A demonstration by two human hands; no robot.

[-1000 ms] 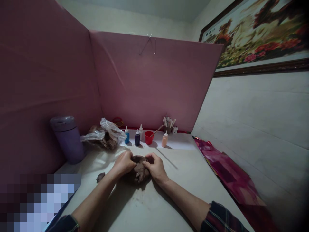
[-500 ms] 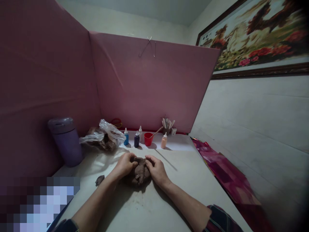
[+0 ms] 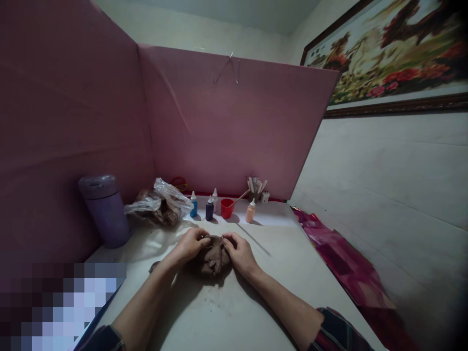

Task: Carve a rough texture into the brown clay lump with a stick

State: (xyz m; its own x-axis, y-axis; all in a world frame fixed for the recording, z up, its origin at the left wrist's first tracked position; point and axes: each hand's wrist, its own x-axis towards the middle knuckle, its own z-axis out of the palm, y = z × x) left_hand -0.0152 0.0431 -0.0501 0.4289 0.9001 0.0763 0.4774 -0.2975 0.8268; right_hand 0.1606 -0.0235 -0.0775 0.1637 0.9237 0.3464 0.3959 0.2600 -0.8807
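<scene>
A lump of dark brown clay [image 3: 212, 261] with an uneven, folded surface rests on the white tabletop in front of me. My left hand [image 3: 192, 245] grips its far left edge, thumb on the near side and fingers curled over the rim. Opposite it, my right hand [image 3: 237, 251] pinches the far right edge between thumb and fingers. The undersides of the fingertips are hidden by the clay. Beside my left forearm lies a small loose piece of clay [image 3: 154, 266], partly covered by the arm.
Behind the clay stand a blue bottle [image 3: 193, 206], a dark bottle [image 3: 209, 210], a red cup [image 3: 227, 209] with a stick and a peach bottle [image 3: 250, 212]. A thin rod [image 3: 253, 239] lies nearby. Leftward are a plastic bag [image 3: 164, 207] and a purple tumbler [image 3: 106, 214].
Both hands stay on the clay with small finger shifts along its far edge. My left forearm now covers more of the loose piece. The whole view has shifted slightly.
</scene>
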